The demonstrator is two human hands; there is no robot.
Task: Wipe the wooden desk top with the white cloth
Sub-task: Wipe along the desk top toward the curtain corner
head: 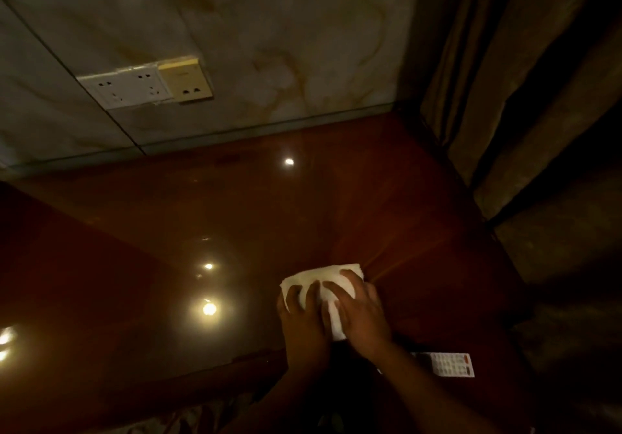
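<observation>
Pressing the cloth (324, 273) flat on the desk (235, 214), both hands lie side by side: left hand (304, 319) on its left part, right hand (361, 312) on its right. Fingers are straight and spread, not curled round it. The cloth sits near the front edge, right of centre. A dim keypad object, probably a remote (446, 364), lies near the right hand.

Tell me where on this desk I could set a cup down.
The desk top is bare left of the white cloth and from it back to the wall. Crowded at the near edge: left hand and right hand press the cloth, remote beside them.
</observation>
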